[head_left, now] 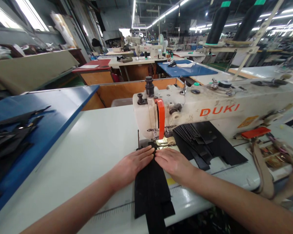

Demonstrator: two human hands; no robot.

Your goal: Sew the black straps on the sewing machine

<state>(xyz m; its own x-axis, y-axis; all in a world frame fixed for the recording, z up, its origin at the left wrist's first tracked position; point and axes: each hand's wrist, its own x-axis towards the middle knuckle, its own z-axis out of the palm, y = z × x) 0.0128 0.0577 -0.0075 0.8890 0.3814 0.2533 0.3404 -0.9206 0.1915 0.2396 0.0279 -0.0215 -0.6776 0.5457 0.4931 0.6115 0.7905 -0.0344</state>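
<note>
A black fabric piece (152, 188) with a strip along it lies under the sewing machine (185, 104), its near end hanging over the table's front edge. My left hand (136, 161) rests flat on its far left part, fingers stretched toward the needle area. From the other side, my right hand (173, 162) presses its fingertips on the same fabric, fingers extended and its thumb hidden. The fingertips of both hands nearly meet just in front of the lit presser foot (161, 142). An orange guard (160, 118) stands above them.
Under the machine arm lies a fanned stack of black pieces (197, 143). More black pieces (14, 133) lie on the blue table (70, 97) at left. Straps (261, 169) hang at right near a parts tray (275, 159). Thread cones (217, 24) stand above.
</note>
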